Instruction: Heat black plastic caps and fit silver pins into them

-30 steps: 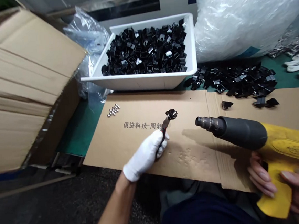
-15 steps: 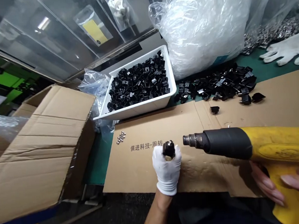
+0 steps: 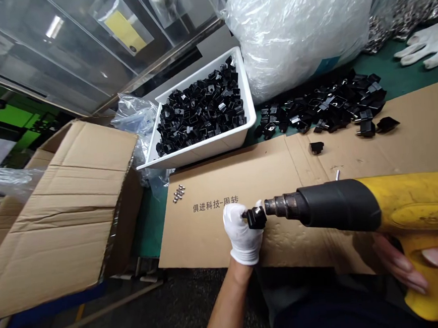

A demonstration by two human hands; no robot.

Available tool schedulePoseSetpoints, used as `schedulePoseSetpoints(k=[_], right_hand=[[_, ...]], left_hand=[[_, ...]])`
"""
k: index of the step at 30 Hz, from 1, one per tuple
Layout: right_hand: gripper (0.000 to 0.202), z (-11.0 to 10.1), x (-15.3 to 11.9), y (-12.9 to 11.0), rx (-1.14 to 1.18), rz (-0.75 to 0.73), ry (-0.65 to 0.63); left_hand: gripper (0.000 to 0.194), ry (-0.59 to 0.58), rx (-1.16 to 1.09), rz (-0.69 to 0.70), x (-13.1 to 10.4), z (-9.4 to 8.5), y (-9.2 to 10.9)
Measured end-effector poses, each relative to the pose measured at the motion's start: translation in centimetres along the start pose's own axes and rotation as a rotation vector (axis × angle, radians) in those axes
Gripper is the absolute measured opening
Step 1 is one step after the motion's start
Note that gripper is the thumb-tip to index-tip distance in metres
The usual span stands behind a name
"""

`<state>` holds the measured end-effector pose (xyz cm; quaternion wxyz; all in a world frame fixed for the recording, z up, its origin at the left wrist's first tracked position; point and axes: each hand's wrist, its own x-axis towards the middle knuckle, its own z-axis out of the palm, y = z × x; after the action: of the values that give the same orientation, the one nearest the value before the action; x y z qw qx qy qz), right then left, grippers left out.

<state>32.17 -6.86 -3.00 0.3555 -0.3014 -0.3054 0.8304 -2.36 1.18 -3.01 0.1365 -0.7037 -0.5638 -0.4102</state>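
My left hand (image 3: 243, 235), in a white glove, is closed round a small black plastic part (image 3: 256, 217) above the cardboard sheet. My bare right hand (image 3: 424, 264) grips the handle of a yellow heat gun (image 3: 415, 201). The gun's stepped metal nozzle (image 3: 283, 206) points left, its tip right beside the black part; whether they touch I cannot tell. Several small metal pins (image 3: 179, 193) lie on the cardboard sheet (image 3: 210, 245) to the left. A single black part (image 3: 317, 148) sits on the sheet beyond the gun.
Behind the sheet stands a white tray (image 3: 199, 153) full of black parts. More black parts (image 3: 335, 102) are heaped to its right, before a large clear plastic bag (image 3: 303, 31). A white glove (image 3: 427, 46) lies at far right. An open cardboard box (image 3: 67, 211) stands on the left.
My left hand has turned the black part, which now sits at the nozzle tip; the gap between them has closed. The camera view has shifted slightly.
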Motion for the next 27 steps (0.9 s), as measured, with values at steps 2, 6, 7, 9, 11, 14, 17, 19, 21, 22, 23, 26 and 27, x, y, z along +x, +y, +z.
schedulePoseSetpoints(k=[2,6,7,9,11,14,17,19,21,22,23,26,27], right_hand=[[0.044,0.0,0.0,-0.2,0.016,0.026,-0.057],[0.043,0.0,-0.1,-0.3,0.015,0.023,-0.068],[0.044,0.0,-0.2,-0.2,0.013,0.014,-0.054],[0.045,-0.2,-0.4,0.2,0.025,-0.002,-0.023],[0.044,-0.4,-0.6,0.5,0.056,-0.012,0.004],[0.043,-0.5,-0.5,0.8,0.091,-0.023,0.007],[0.042,-0.1,-0.2,0.4,0.093,-0.027,-0.006],[0.041,0.4,0.0,-0.1,0.089,-0.043,0.006],[0.037,0.9,0.1,-0.7,0.062,-0.042,0.008],[0.036,1.1,0.2,-1.0,0.045,-0.033,0.003],[0.036,1.4,0.2,-1.3,0.03,-0.019,-0.001],[0.039,1.7,0.2,-1.8,0.011,0.004,-0.011],[0.039,1.8,0.3,-1.9,0.013,0.003,-0.01]], left_hand=[[0.024,-0.015,-0.002,-0.01,0.0,0.0,-0.1],[0.023,-0.038,0.002,-0.008,0.0,-0.2,0.1],[0.022,-0.041,0.008,-0.004,0.0,-0.2,0.1],[0.022,-0.044,0.026,-0.01,0.0,-0.3,0.3],[0.023,-0.047,0.035,-0.024,0.0,-0.4,0.4],[0.023,-0.051,0.026,-0.028,0.0,-0.4,0.4],[0.021,-0.05,0.018,-0.032,0.0,-0.3,0.4],[0.021,-0.051,0.015,-0.04,-0.1,-0.2,0.3],[0.023,-0.052,0.003,-0.054,-0.1,-0.2,0.3],[0.023,-0.052,-0.006,-0.062,-0.2,-0.2,0.3],[0.024,-0.051,-0.014,-0.068,-0.2,-0.2,0.3],[0.025,-0.05,-0.012,-0.081,-0.2,-0.1,0.4],[0.025,-0.051,-0.009,-0.082,-0.2,-0.1,0.4]])
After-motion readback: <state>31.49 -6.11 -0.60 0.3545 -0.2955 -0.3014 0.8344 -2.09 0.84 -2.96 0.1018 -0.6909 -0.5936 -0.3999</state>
